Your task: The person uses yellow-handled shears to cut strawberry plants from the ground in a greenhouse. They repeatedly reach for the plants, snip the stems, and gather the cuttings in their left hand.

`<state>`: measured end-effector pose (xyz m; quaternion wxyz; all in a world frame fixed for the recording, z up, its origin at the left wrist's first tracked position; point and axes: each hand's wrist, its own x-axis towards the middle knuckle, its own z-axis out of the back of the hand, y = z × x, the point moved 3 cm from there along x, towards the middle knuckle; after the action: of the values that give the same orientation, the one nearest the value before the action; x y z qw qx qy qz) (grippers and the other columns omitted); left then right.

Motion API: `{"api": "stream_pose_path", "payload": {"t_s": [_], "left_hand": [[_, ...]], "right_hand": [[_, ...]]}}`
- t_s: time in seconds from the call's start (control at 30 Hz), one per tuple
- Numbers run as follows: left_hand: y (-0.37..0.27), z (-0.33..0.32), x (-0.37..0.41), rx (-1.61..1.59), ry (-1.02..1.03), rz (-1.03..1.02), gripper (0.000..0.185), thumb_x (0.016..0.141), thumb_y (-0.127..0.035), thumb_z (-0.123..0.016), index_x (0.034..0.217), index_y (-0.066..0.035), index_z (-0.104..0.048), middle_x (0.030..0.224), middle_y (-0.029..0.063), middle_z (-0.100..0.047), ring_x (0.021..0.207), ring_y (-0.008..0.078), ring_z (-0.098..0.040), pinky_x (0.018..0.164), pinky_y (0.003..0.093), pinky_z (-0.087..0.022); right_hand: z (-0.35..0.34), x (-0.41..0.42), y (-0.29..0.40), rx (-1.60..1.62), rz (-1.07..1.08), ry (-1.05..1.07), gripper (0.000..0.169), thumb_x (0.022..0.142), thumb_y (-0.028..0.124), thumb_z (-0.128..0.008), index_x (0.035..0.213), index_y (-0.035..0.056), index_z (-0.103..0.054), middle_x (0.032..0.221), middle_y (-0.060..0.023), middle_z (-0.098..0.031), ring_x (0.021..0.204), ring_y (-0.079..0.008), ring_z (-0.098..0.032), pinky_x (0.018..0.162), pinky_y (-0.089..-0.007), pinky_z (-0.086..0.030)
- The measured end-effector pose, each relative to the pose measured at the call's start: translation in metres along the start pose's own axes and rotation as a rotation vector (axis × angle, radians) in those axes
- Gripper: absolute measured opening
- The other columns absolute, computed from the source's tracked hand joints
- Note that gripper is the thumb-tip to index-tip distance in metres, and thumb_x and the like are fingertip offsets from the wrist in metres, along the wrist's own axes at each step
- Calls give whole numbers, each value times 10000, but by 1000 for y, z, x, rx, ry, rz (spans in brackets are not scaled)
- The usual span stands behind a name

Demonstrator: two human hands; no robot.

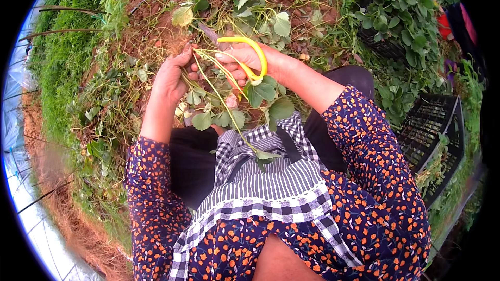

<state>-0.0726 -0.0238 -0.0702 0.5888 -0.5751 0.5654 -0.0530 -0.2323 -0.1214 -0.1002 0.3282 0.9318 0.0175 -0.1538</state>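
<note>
My left hand (175, 72) grips a strawberry plant (219, 99) at its crown, with the brown fibrous roots (179, 45) sticking out above my thumb. Its long pale stems and green leaves hang down toward my lap, and one leaf rests against the striped apron (265, 179). Close beside it, my right hand (244, 60) holds scissors with yellow handles (262, 56). Their dark blade (209, 34) points up and to the left, beyond my fingers. Several stems pass between the two hands; whether my right fingers also pinch some of them I cannot tell.
Cut leaves and stems (113, 105) litter the reddish soil (156, 11) around my legs. A black plastic crate (425, 125) lies tipped at the right. Farther up stands another dark crate (381, 47) heaped with strawberry plants (410, 19). Tall grass (66, 50) and plastic sheeting (15, 105) border the left.
</note>
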Motion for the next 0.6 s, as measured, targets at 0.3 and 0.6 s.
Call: {"api": "stream_pose_path", "payload": {"t_s": [0.3, 0.6], "left_hand": [[8, 0, 2, 9, 17, 55, 213, 939, -148, -481, 1094, -24, -558, 844, 32, -586, 609, 88, -492, 465, 202, -401], [13, -3, 2, 34, -12, 86, 266, 933, -200, -504, 1152, -61, -565, 838, 14, -561, 613, 82, -483, 451, 185, -364]], "right_hand": [[3, 0, 1, -41, 60, -33, 245, 800, 198, -689, 918, 9, -587, 675, -42, -592, 554, -115, -574, 477, -244, -484], [-3, -4, 1, -125, 29, -120, 183, 796, 197, -644, 846, 28, -596, 649, -27, -573, 491, -102, -534, 439, -229, -426]]}}
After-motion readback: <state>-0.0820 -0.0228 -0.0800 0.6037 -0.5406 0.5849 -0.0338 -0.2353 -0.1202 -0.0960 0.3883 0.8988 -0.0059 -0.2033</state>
